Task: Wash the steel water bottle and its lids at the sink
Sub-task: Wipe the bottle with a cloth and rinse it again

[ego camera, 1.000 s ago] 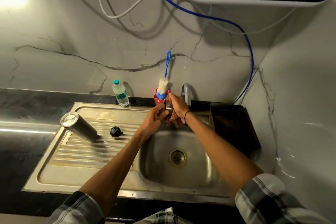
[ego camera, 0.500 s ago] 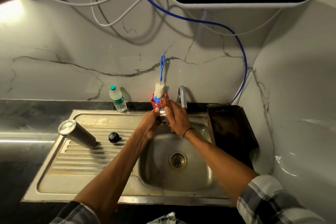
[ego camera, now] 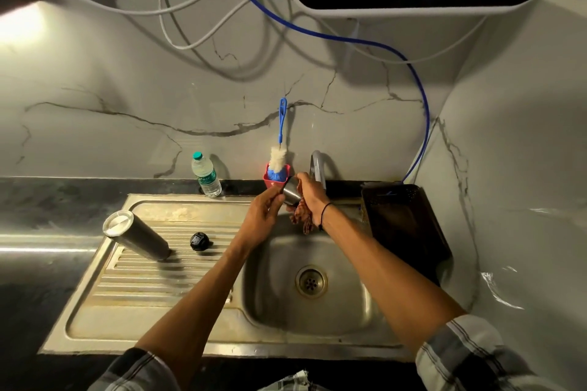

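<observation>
A steel cup-shaped lid [ego camera: 290, 194] is held over the back of the sink basin [ego camera: 349, 311], just under the tap [ego camera: 317, 165]. My left hand [ego camera: 263, 216] grips it from the left. My right hand [ego camera: 313, 197] holds a reddish-brown scrub cloth [ego camera: 301, 221] against the lid, and the cloth hangs below my fingers. The steel water bottle [ego camera: 136, 236] stands upside down on the ribbed drainboard [ego camera: 143, 276] at the left. A small black lid [ego camera: 199, 241] lies beside it on the drainboard.
A clear plastic bottle with a green cap [ego camera: 205, 175] stands behind the drainboard. A red holder [ego camera: 275, 180] with a blue-handled bottle brush [ego camera: 281, 136] sits against the wall. A dark tray [ego camera: 403, 228] lies right of the basin. Hoses and a purifier hang above.
Both hands stayed under the tap with the steel lid. The lid turned in my left hand as my right hand shifted the cloth over it. The camera view tilted up slightly.
</observation>
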